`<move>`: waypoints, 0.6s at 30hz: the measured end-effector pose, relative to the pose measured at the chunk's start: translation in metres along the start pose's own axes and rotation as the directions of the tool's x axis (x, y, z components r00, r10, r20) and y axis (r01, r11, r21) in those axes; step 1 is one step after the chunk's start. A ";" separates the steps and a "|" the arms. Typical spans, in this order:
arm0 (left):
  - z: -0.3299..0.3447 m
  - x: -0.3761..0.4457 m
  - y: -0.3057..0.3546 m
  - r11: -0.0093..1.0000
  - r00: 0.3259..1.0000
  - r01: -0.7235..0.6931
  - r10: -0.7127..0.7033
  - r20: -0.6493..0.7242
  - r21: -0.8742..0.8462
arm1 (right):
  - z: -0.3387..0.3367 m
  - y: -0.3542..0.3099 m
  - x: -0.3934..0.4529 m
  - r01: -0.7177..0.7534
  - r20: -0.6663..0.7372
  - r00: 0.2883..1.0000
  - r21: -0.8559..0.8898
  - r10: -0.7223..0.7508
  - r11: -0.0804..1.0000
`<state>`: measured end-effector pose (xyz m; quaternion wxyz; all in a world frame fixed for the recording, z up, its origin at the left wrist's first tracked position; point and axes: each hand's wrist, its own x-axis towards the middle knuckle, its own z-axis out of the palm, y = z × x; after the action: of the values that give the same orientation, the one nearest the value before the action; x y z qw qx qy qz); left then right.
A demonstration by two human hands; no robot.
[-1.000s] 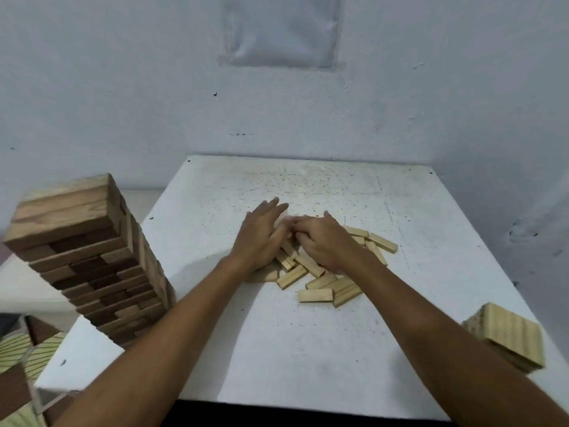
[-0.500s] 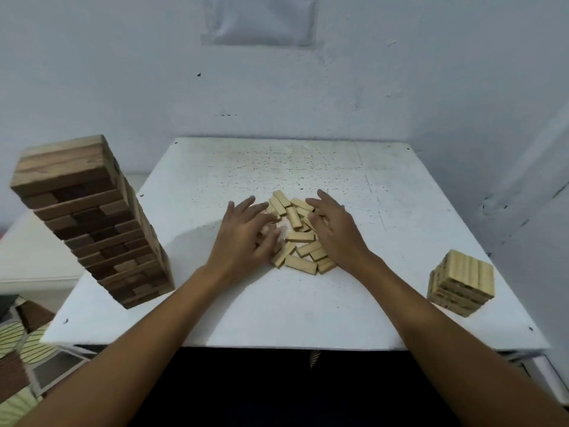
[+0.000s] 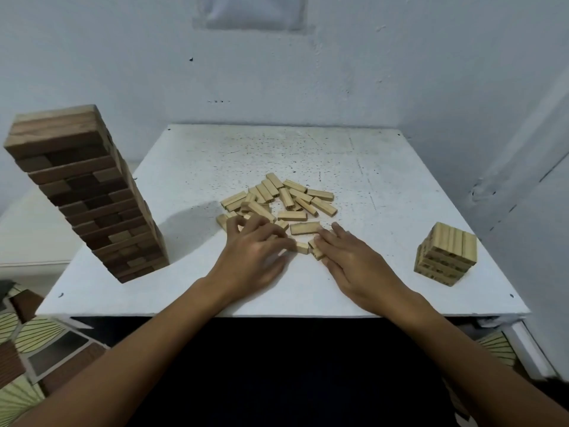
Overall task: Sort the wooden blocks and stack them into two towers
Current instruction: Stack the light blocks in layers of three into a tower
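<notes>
I've drawn both hands back to six o'clock of the loose blocks [image 3: 278, 204], my left hand [image 3: 257, 257] curled over one block [image 3: 302, 247], my right hand [image 3: 351, 260] flat against another, ready for the short tower [image 3: 446, 254] at three o'clock.

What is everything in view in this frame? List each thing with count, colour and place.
tall tower: one, dark brown, table's left edge
short tower: one, light wood, table's right side
loose blocks: a pile, too many to count surely, light wood, table's middle
table: one, white, speckled, against the wall
wall: pale, with a patch at top
floor mat: patterned, lower left
left hand: fingers curled on blocks at the pile's near edge
right hand: flat fingers touching near blocks
</notes>
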<state>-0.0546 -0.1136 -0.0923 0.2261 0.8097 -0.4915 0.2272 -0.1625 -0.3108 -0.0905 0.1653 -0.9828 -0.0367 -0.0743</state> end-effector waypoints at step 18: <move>-0.028 -0.010 0.009 0.829 0.852 0.490 -0.389 0.351 -0.271 | -0.006 -0.019 -0.007 -0.089 -0.037 0.994 0.314 0.106 0.945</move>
<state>-0.0705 -0.0943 -0.0747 0.3410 0.8719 -0.3492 -0.0402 -0.1723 -0.2957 -0.0796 0.3228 -0.9426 0.0050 -0.0855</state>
